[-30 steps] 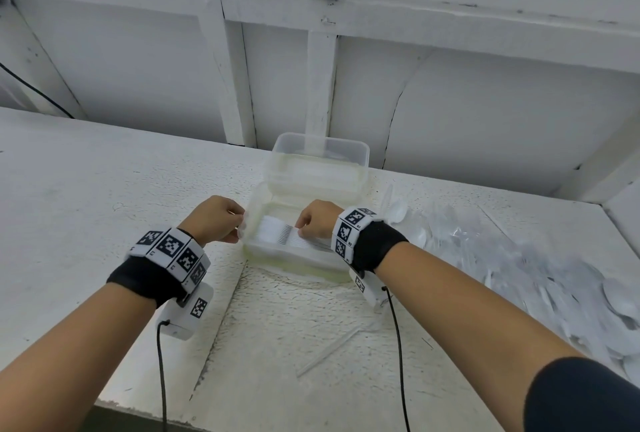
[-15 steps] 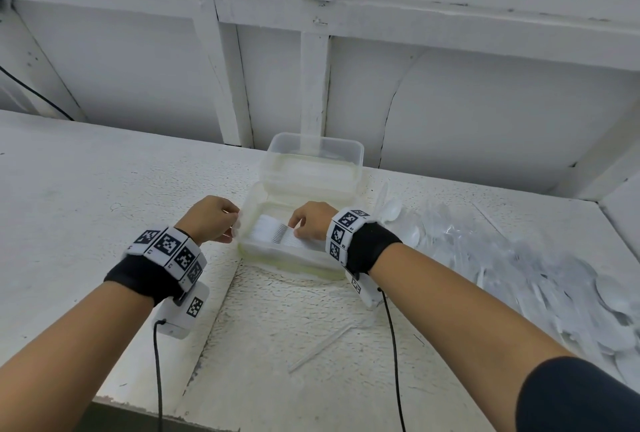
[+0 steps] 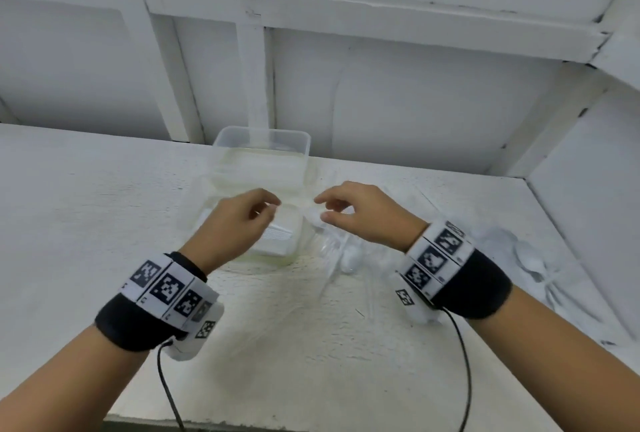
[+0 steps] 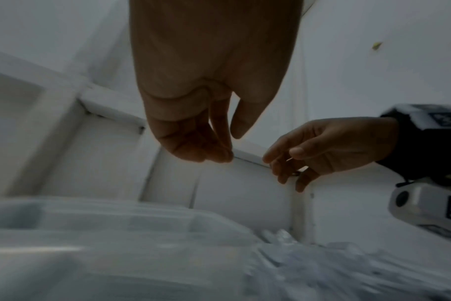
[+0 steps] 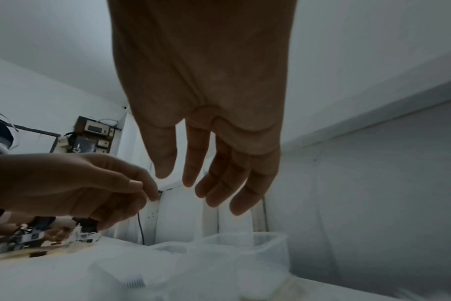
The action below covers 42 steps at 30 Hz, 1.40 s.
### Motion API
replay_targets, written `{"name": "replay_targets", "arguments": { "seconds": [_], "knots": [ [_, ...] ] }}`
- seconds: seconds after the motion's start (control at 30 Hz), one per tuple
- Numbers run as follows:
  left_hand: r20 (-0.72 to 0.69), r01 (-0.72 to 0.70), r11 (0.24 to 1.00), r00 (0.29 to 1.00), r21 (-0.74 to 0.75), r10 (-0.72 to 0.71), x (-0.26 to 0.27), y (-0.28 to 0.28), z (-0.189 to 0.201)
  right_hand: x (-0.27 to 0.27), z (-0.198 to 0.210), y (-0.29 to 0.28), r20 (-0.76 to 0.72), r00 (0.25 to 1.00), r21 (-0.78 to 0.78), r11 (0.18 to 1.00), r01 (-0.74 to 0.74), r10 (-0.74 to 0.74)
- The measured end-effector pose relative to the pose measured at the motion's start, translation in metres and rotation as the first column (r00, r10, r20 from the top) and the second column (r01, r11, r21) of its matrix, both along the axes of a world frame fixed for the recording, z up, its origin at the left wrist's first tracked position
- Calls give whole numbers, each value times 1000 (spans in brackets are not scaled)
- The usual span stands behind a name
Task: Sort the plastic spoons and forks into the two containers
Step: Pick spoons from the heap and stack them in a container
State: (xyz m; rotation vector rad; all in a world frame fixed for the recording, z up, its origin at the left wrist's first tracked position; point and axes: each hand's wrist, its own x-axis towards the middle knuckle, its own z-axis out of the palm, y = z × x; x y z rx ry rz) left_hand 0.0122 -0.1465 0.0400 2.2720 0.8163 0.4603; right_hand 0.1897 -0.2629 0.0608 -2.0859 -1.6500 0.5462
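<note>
Both hands hang in the air above the white table (image 3: 104, 209), close to each other but not touching. The left hand (image 3: 235, 223) has its fingers bunched loosely together, and nothing shows between them. The right hand (image 3: 360, 213) has loose, spread fingers and holds nothing in the wrist view. In the head view something pale sits near its fingertips, but it is too blurry to tell if it is being held.

Under the left hand sits the near container (image 3: 277, 241), a clear box. A neat white stack of forks (image 3: 277, 234) lies in it — the little prongs show at one end. Right behind it stands the far container (image 3: 263, 151), also clear. I cannot tell what is inside it.

Just to the right of the boxes lies a big loose pile of spoons and forks (image 3: 519, 258), spread far across the table. One spoon (image 3: 349, 258) lies just in front of the right hand.

So some forks are sorted — but most of the job is left. I think the hands go for the pile next.
</note>
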Motion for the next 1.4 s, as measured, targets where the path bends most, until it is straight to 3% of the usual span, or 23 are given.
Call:
{"name": "replay_targets", "arguments": {
  "seconds": [0.2, 0.4, 0.5, 0.6, 0.73, 0.87, 0.93, 1.07, 1.17, 1.23, 1.3, 1.37, 1.4],
  "knots": [
    [-118, 346, 937, 930, -48, -349, 61, -69, -26, 42, -29, -109, 62, 988, -52, 988, 147, -144],
    [-326, 621, 783, 749, 43, -576, 103, -120, -53, 59, -70, -189, 113, 972, -187, 956, 226, -208],
    [-454, 714, 661, 680, 231, -576, 116, -141, -62, 60, -86, -208, 163, 966, -215, 949, 231, -198],
    [-640, 775, 530, 607, 345, -471, 125, -156, -69, 59, -95, -214, 196, 961, -214, 948, 236, -195],
    [-713, 792, 394, 600, 467, -362, 124, -158, -72, 59, -100, -212, 198, 962, -173, 959, 225, -190],
    [-622, 762, 342, 646, 549, -442, 116, -156, -72, 62, -100, -209, 214, 959, -158, 962, 224, -188],
    [-558, 737, 366, 672, 567, -487, 111, -154, -69, 63, -99, -207, 213, 959, -154, 963, 223, -188],
    [-519, 754, 365, 646, 546, -559, 101, -143, -67, 67, -98, -200, 229, 961, -164, 967, 195, -155],
    [-471, 756, 362, 634, 545, -614, 93, -135, -69, 68, -101, -194, 334, 940, -192, 972, 136, -65],
    [-360, 716, 469, 679, 517, -640, 88, -127, -67, 66, -102, -189, 415, 910, -219, 968, 123, -21],
    [-168, 649, 651, 747, 393, -643, 83, -122, -63, 64, -105, -185, 532, 846, -182, 980, 74, 35],
    [63, 513, 848, 849, 133, -524, 75, -119, -51, 66, -110, -185, 632, 772, -133, 991, 25, 65],
    [146, 445, 895, 888, -38, -435, 72, -118, -45, 66, -111, -185, 626, 778, -80, 997, 2, 49]
  ]
}}
